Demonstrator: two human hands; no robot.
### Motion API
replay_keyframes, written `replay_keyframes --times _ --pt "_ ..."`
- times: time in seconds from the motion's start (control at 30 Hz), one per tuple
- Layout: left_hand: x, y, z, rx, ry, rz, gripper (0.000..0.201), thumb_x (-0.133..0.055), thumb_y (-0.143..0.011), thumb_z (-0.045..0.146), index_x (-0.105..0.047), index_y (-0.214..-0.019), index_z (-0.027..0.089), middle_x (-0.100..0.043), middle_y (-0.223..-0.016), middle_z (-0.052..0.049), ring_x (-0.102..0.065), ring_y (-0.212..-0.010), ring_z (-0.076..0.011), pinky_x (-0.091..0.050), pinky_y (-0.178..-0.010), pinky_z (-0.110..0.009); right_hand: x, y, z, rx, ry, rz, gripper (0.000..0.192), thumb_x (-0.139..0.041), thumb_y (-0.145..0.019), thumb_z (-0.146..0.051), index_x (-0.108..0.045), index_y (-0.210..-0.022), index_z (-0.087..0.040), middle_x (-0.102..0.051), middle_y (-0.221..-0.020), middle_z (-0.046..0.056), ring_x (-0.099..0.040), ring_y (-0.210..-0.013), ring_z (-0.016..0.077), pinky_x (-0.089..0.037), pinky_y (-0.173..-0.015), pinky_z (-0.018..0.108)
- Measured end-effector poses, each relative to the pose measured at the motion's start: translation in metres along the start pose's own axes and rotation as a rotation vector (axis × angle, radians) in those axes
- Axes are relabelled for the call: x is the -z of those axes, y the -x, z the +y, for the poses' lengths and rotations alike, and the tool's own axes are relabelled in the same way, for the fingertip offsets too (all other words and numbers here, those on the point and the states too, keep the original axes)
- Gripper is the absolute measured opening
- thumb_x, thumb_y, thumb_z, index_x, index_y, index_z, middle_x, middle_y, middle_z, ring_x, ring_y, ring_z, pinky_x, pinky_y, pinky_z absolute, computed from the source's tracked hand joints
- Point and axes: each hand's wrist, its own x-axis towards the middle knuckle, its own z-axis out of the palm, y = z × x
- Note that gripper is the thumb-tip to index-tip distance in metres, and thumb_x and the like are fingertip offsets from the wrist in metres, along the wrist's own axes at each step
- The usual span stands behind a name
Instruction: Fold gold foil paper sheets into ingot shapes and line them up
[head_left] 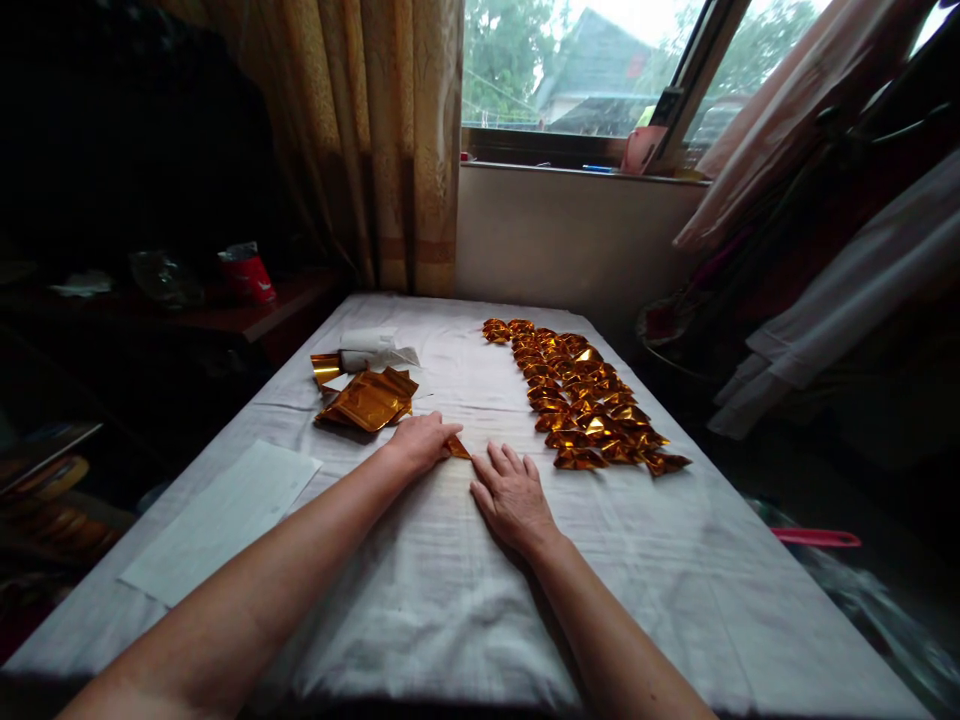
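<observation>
Under the fingers of my left hand [426,440] lies a small folded piece of gold foil paper [458,448], partly hidden by them. The fingers are closed down on its left part. My right hand [514,493] rests flat on the cloth with its fingers spread, the index fingertip close to the foil's pointed right end. Beyond my left hand is a stack of flat gold foil sheets [369,398]. To the right, several folded gold foil ingots [576,395] stand in rows.
A white cloth [630,600] covers the table. A white paper sheet [225,520] lies at the left, and a white roll [367,347] behind the foil stack. A red cup [251,275] stands on a dark side table. Clothes [825,310] hang at the right.
</observation>
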Motion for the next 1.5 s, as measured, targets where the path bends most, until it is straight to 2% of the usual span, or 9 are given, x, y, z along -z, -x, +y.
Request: replay_keyframes --times 0.2,0.4,0.57,0.7,0.8,1.0,1.1,1.2,1.5 --pt "-0.003 0.007 -0.009 -0.166 0.047 0.070 0.016 -0.058 -0.087 0.026 -0.073 -0.090 0.025 -0.066 -0.100 -0.005 -0.061 -0.095 -0.0208 -0.046 -0.077 -0.026 0.001 -0.001 0.001 -0.002 -0.053 -0.002 0.047 -0.045 -0.097 -0.038 -0.049 -0.142 -0.023 -0.042 -0.152 0.011 -0.035 -0.141 0.0308 -0.023 -0.113 0.054" --pt "-0.033 0.016 -0.023 -0.297 0.155 0.169 0.024 -0.055 -0.089 0.021 -0.073 -0.102 0.025 -0.067 -0.095 -0.005 -0.061 -0.092 -0.0193 -0.048 -0.080 -0.027 -0.008 -0.010 0.018 0.027 -0.207 0.095 0.053 -0.054 -0.088 -0.020 -0.049 -0.141 -0.018 -0.051 -0.145 0.012 -0.045 -0.134 0.0273 -0.031 -0.112 0.048" --pt "-0.053 0.007 -0.034 -0.316 0.440 0.262 0.023 -0.053 -0.089 0.022 -0.075 -0.097 0.023 -0.069 -0.104 -0.006 -0.061 -0.101 -0.0221 -0.050 -0.090 -0.035 -0.013 -0.026 0.030 0.147 -0.262 0.166 0.054 -0.052 -0.083 -0.006 -0.056 -0.133 -0.025 -0.069 -0.119 0.006 -0.061 -0.108 0.0203 -0.046 -0.095 0.035" --pt "-0.061 -0.005 -0.041 -0.321 0.491 0.313 0.021 -0.054 -0.086 0.021 -0.075 -0.091 0.023 -0.065 -0.125 -0.007 -0.056 -0.120 -0.0238 -0.044 -0.104 -0.040 -0.013 -0.038 0.031 0.285 -0.214 0.211 0.039 -0.054 -0.089 -0.010 -0.064 -0.123 -0.027 -0.072 -0.108 0.004 -0.063 -0.093 0.0185 -0.046 -0.085 0.031" --pt "-0.063 -0.010 -0.045 -0.363 0.489 0.276 0.028 -0.051 -0.085 0.016 -0.074 -0.100 0.023 -0.067 -0.122 -0.006 -0.058 -0.119 -0.0221 -0.046 -0.104 -0.040 -0.011 -0.040 0.029 0.374 -0.164 0.272 0.023 -0.060 -0.090 -0.016 -0.070 -0.108 -0.027 -0.072 -0.101 0.003 -0.061 -0.086 0.0168 -0.043 -0.079 0.028" --pt "-0.061 0.005 -0.038 -0.192 0.584 0.210 0.055 -0.040 -0.086 0.014 -0.049 -0.140 0.021 -0.058 -0.138 -0.008 -0.054 -0.127 -0.0193 -0.039 -0.112 -0.041 -0.008 -0.037 0.027 0.428 -0.076 0.341 0.011 -0.064 -0.090 -0.019 -0.072 -0.094 -0.026 -0.068 -0.088 0.002 -0.054 -0.078 0.0150 -0.038 -0.073 0.027" --pt "-0.060 0.016 -0.027 -0.124 0.543 0.161 0.053 -0.044 -0.090 0.028 -0.044 -0.143 0.021 -0.052 -0.145 -0.009 -0.044 -0.136 -0.0257 -0.024 -0.118 -0.055 -0.008 -0.035 0.024 0.447 -0.056 0.355 0.010 -0.063 -0.090 -0.020 -0.072 -0.093 -0.026 -0.067 -0.085 0.001 -0.052 -0.076 0.0154 -0.036 -0.072 0.028" --pt "-0.061 0.022 -0.019 -0.104 0.482 0.168 0.056 -0.052 -0.089 0.033 -0.042 -0.143 0.021 -0.050 -0.147 -0.010 -0.036 -0.141 -0.0292 -0.016 -0.119 -0.059 -0.007 -0.032 0.020 0.467 -0.053 0.348 0.010 -0.062 -0.092 -0.022 -0.071 -0.091 -0.025 -0.066 -0.082 0.001 -0.051 -0.075 0.0157 -0.035 -0.072 0.028" --pt "-0.062 0.024 -0.018 -0.107 0.453 0.165 0.049 -0.054 -0.089 0.025 -0.048 -0.138 0.026 -0.055 -0.143 -0.006 -0.037 -0.141 -0.0293 -0.017 -0.118 -0.059 -0.007 -0.029 0.014 0.396 -0.272 0.281 0.014 -0.060 -0.092 -0.029 -0.071 -0.087 -0.024 -0.064 -0.090 0.003 -0.054 -0.082 0.0170 -0.039 -0.076 0.031"
